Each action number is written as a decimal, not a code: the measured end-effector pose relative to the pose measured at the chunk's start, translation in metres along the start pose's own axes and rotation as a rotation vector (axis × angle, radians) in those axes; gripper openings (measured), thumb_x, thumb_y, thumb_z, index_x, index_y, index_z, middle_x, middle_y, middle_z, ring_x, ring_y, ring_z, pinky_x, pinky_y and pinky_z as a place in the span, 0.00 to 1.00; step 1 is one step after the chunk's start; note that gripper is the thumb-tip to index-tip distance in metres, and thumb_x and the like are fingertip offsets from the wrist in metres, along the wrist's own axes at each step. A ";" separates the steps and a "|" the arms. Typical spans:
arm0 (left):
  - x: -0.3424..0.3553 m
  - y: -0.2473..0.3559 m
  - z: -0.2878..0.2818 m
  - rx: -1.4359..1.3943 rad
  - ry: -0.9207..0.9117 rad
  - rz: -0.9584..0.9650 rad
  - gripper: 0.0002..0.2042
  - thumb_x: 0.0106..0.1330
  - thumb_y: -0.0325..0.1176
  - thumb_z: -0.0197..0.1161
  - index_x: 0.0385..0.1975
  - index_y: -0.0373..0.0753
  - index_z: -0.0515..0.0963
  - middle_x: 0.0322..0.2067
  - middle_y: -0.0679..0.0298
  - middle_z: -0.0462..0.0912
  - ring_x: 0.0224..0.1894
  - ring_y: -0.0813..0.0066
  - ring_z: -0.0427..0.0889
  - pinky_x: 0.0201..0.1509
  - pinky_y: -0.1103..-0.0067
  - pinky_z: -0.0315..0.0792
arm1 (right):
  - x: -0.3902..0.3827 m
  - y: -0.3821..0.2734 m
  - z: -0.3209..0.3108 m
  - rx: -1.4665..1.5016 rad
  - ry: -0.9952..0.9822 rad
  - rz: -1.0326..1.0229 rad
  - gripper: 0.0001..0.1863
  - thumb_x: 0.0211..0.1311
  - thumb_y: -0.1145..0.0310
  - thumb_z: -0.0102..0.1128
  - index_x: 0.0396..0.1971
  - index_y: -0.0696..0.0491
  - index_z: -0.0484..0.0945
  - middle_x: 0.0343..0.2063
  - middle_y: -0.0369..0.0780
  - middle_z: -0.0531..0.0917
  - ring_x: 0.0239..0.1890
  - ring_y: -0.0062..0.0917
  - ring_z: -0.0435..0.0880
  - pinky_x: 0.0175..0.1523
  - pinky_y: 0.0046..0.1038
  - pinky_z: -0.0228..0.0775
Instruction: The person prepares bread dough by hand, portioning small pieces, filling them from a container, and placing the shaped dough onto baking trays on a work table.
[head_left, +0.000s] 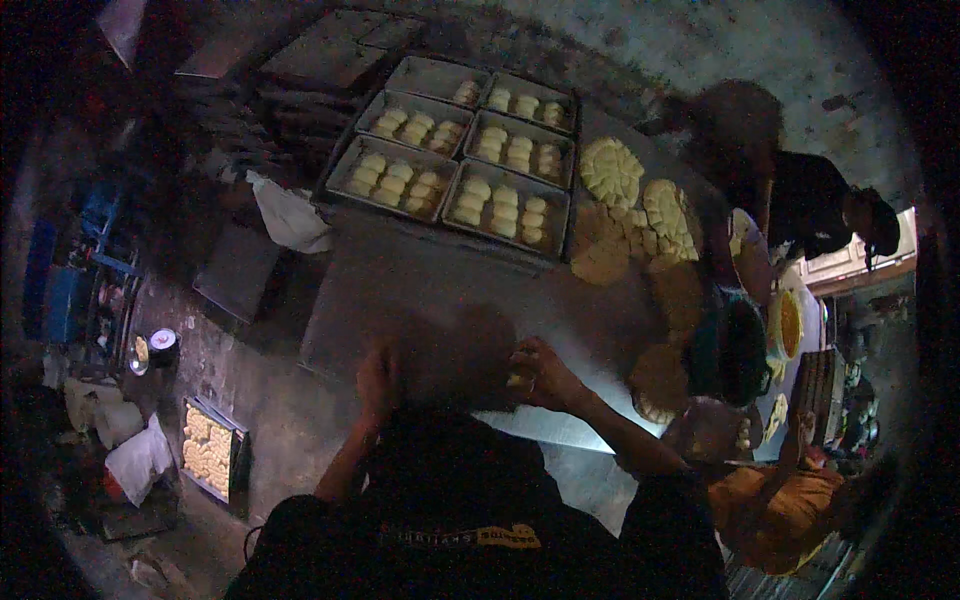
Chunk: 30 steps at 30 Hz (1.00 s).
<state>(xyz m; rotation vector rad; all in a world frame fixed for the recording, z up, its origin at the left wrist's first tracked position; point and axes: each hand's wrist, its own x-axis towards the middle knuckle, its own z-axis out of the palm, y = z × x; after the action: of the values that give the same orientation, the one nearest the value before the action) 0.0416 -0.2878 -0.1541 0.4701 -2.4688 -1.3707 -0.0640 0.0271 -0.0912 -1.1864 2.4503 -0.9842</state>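
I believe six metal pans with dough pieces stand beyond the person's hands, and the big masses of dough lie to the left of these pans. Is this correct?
No: in the head view, the big masses of dough lie to the right of the six metal pans, not to the left. The pans, holding dough pieces, stand beyond the left hand and the right hand.

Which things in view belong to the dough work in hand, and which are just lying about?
In the work:
right hand, holding what looks like a small dough piece
left hand, by the table
dough rolls in metal tins
flattened dough lumps

Apparently lying about:
crumpled white cloth or bag left of the tins
white bag at lower left
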 end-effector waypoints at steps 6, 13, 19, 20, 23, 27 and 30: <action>-0.003 -0.015 0.009 0.082 -0.120 -0.173 0.11 0.68 0.36 0.55 0.43 0.39 0.78 0.39 0.50 0.81 0.41 0.47 0.80 0.44 0.63 0.73 | 0.152 -0.036 -0.095 0.224 -0.039 -0.129 0.24 0.48 0.66 0.73 0.46 0.52 0.76 0.48 0.42 0.74 0.50 0.34 0.76 0.56 0.34 0.71; -0.001 -0.020 0.004 0.214 -0.213 -0.041 0.12 0.66 0.36 0.56 0.44 0.37 0.78 0.42 0.50 0.80 0.41 0.49 0.80 0.45 0.61 0.73 | 0.396 0.050 -0.159 -0.159 0.200 -0.076 0.23 0.45 0.64 0.73 0.45 0.52 0.79 0.43 0.42 0.76 0.43 0.35 0.79 0.47 0.35 0.76; 0.027 0.050 -0.022 0.212 -0.276 -0.211 0.13 0.64 0.36 0.58 0.45 0.39 0.78 0.42 0.52 0.81 0.42 0.51 0.80 0.45 0.62 0.73 | 0.539 0.176 -0.152 -0.521 0.113 -0.071 0.28 0.39 0.58 0.73 0.45 0.50 0.80 0.43 0.47 0.81 0.45 0.42 0.80 0.52 0.41 0.73; 0.022 0.038 -0.020 0.264 -0.293 -0.216 0.13 0.64 0.37 0.58 0.45 0.39 0.78 0.41 0.52 0.81 0.42 0.51 0.80 0.45 0.62 0.73 | 0.557 0.172 -0.140 -0.543 0.055 -0.065 0.28 0.39 0.58 0.73 0.46 0.50 0.80 0.43 0.48 0.81 0.46 0.42 0.80 0.52 0.42 0.73; 0.009 0.007 -0.009 0.318 -0.335 -0.172 0.12 0.64 0.37 0.58 0.44 0.40 0.78 0.39 0.52 0.81 0.41 0.51 0.80 0.43 0.62 0.73 | 0.581 0.186 -0.120 -0.595 -0.023 -0.048 0.29 0.40 0.57 0.72 0.46 0.50 0.80 0.43 0.48 0.81 0.47 0.43 0.80 0.54 0.44 0.72; -0.007 -0.012 0.000 0.168 -0.269 -0.142 0.11 0.64 0.37 0.57 0.42 0.39 0.77 0.37 0.51 0.81 0.38 0.49 0.80 0.41 0.61 0.72 | 0.559 0.212 -0.115 -0.500 0.183 -0.174 0.26 0.45 0.58 0.71 0.47 0.50 0.79 0.45 0.47 0.81 0.47 0.41 0.81 0.53 0.41 0.73; -0.017 -0.051 0.012 0.207 -0.154 -0.044 0.11 0.65 0.36 0.56 0.41 0.39 0.77 0.37 0.51 0.81 0.37 0.49 0.80 0.40 0.62 0.72 | 0.510 0.169 -0.142 -0.295 0.462 -0.102 0.21 0.53 0.60 0.68 0.46 0.51 0.79 0.45 0.45 0.81 0.45 0.36 0.82 0.49 0.35 0.76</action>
<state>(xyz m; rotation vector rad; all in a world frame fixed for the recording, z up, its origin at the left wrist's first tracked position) 0.0601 -0.2970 -0.2056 0.4827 -2.7573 -1.2144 -0.5595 -0.2229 -0.0637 -1.3032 3.0084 -1.0475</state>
